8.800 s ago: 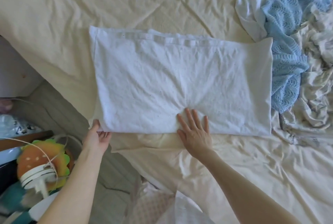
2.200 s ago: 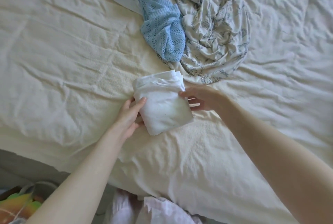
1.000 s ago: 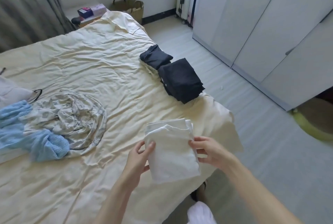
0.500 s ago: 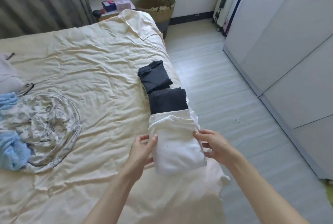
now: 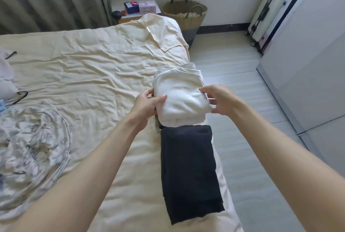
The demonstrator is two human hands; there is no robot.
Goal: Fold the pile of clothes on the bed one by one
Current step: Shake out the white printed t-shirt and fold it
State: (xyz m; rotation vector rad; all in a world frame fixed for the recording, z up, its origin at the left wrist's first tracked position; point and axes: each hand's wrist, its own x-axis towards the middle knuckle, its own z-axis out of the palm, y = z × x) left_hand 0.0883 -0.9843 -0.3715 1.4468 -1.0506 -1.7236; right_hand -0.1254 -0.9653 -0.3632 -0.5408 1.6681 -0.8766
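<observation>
A folded white garment is held over the right edge of the bed. My left hand grips its left side with the thumb on top, and my right hand grips its right side. It sits just beyond a folded dark garment that lies along the bed edge, and it covers the spot where a second dark folded piece lay. An unfolded grey patterned garment lies in a heap at the left.
A woven basket stands past the bed's far corner by a small nightstand with boxes. Suitcases and a white wardrobe line the right side. Grey floor runs alongside the bed.
Both hands carried the folded white garment from the near bed, past the near dark garment, and now hold it over the far dark piece at the bed's right edge.
</observation>
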